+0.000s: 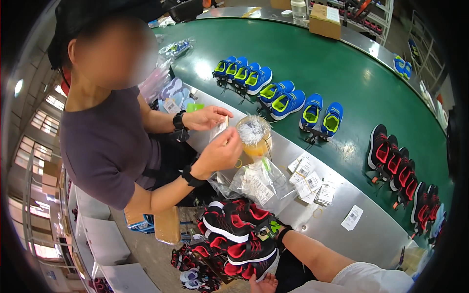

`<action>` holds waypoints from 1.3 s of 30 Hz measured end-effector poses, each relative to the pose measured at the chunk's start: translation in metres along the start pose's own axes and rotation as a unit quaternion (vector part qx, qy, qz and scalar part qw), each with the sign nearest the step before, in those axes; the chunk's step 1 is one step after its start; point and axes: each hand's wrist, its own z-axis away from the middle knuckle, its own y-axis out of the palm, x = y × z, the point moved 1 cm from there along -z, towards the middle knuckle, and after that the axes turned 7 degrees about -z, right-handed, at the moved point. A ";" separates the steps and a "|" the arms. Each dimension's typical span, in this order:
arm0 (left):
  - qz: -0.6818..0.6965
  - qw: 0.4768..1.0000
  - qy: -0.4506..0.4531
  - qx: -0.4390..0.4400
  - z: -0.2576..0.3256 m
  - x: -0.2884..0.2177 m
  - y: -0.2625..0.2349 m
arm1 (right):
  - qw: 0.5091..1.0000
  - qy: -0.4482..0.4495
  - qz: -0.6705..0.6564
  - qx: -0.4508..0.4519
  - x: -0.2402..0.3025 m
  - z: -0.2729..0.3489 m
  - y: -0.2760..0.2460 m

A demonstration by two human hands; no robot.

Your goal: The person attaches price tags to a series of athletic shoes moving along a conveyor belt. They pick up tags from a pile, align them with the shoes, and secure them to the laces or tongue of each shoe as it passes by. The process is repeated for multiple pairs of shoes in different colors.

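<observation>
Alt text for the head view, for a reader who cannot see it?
The wearer's left hand sits under a stack of black-and-red shoes, and the right forearm reaches in behind them, its hand hidden. Opposite, a co-worker's hand holds a small tag beside a clear tub. Blue shoes line a green conveyor.

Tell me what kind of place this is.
Probably a shoe factory's finishing or packing line. Pairs of blue sneakers and black-and-red sneakers lie in rows on a green conveyor belt, and paper tags are stacked on the metal counter beside it.
</observation>
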 end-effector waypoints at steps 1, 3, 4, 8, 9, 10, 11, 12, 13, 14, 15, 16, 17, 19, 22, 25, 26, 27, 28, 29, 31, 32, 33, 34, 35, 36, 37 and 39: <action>-0.006 1.000 0.009 0.015 0.001 -0.001 0.002 | 1.000 -0.002 -0.003 -0.001 0.003 -0.001 -0.001; -0.022 0.999 0.018 0.045 0.003 -0.003 0.004 | 1.000 -0.001 -0.012 -0.008 0.004 -0.001 -0.003; -0.037 0.998 0.022 0.039 0.004 -0.003 0.005 | 1.000 -0.004 -0.015 -0.013 0.006 -0.002 -0.004; -0.067 0.996 -0.026 0.054 -0.005 -0.006 -0.003 | 0.999 0.016 -0.031 -0.016 -0.003 -0.012 0.005; -0.066 0.996 -0.042 0.046 -0.007 -0.008 -0.007 | 0.999 0.010 -0.035 -0.016 0.001 -0.018 0.007; -0.064 0.996 -0.055 0.042 -0.007 -0.012 -0.009 | 0.999 0.005 -0.038 -0.019 0.002 -0.023 0.007; -0.061 0.995 -0.068 0.035 -0.008 -0.012 -0.012 | 0.999 0.007 -0.041 -0.021 0.001 -0.024 0.007; -0.091 0.995 -0.012 0.041 -0.007 -0.007 -0.010 | 0.999 0.007 -0.040 -0.024 0.000 -0.025 0.006; -0.094 0.993 -0.060 0.039 -0.009 -0.010 -0.012 | 0.999 0.008 -0.042 -0.029 0.001 -0.025 0.006; -0.094 0.989 -0.108 0.036 -0.013 -0.019 -0.015 | 0.998 0.009 -0.045 -0.034 0.001 -0.024 0.007; -0.095 0.983 -0.155 0.030 -0.016 -0.023 -0.020 | 0.998 0.009 -0.048 -0.040 0.001 -0.025 0.008; -0.090 0.989 -0.114 0.032 -0.021 -0.020 -0.024 | 0.998 0.009 -0.052 -0.043 0.001 -0.025 0.010; -0.096 0.989 -0.104 0.031 -0.024 -0.017 -0.030 | 0.998 0.012 -0.053 -0.044 0.000 -0.022 0.013; -0.112 0.990 -0.079 0.030 -0.022 -0.016 -0.024 | 0.997 0.017 -0.060 -0.054 -0.004 -0.020 0.017; -0.090 0.988 -0.101 0.068 -0.024 -0.017 -0.026 | 0.995 0.001 -0.070 -0.068 -0.005 -0.025 0.020; -0.103 0.988 -0.080 0.084 -0.023 -0.015 -0.026 | 0.993 -0.019 -0.074 -0.094 -0.017 -0.034 0.031; -0.115 0.988 -0.066 0.085 -0.017 -0.010 -0.019 | 0.981 -0.023 -0.064 -0.182 -0.021 -0.035 0.041; -0.099 0.992 -0.012 0.079 -0.008 -0.017 -0.008 | 0.991 -0.034 -0.033 -0.128 0.018 -0.010 -0.023; -0.118 0.987 0.002 0.106 0.010 -0.007 0.014 | 0.991 0.026 -0.043 -0.128 0.011 -0.006 -0.013; -0.093 0.989 -0.039 0.111 0.007 -0.004 0.008 | 0.987 0.078 -0.053 -0.128 0.009 -0.008 -0.007; -0.028 0.988 -0.099 0.118 -0.020 -0.012 -0.018 | 0.979 0.140 -0.101 -0.104 0.018 0.001 -0.024; -0.037 0.991 0.034 0.123 -0.042 -0.013 -0.033 | 0.981 0.150 -0.077 -0.100 0.022 0.007 -0.028; -0.051 0.988 0.008 0.144 -0.041 -0.015 -0.038 | 0.981 0.162 -0.050 -0.097 0.022 0.015 -0.039; -0.066 0.984 -0.019 0.165 -0.040 -0.021 -0.041 | 0.979 0.177 -0.078 -0.070 0.022 0.021 -0.051; -0.086 0.976 -0.060 0.189 -0.041 -0.021 -0.040 | 0.967 0.209 -0.108 -0.095 0.015 0.027 -0.053; -0.101 0.968 -0.097 0.210 -0.041 -0.024 -0.040 | 0.977 0.157 -0.091 -0.116 0.007 0.037 -0.054; -0.120 0.958 -0.134 0.224 -0.038 -0.030 -0.042 | 0.982 0.106 -0.080 -0.135 0.001 0.049 -0.055; -0.035 0.951 -0.180 0.249 -0.034 -0.026 -0.040 | 0.978 0.011 -0.111 -0.177 -0.015 0.112 -0.095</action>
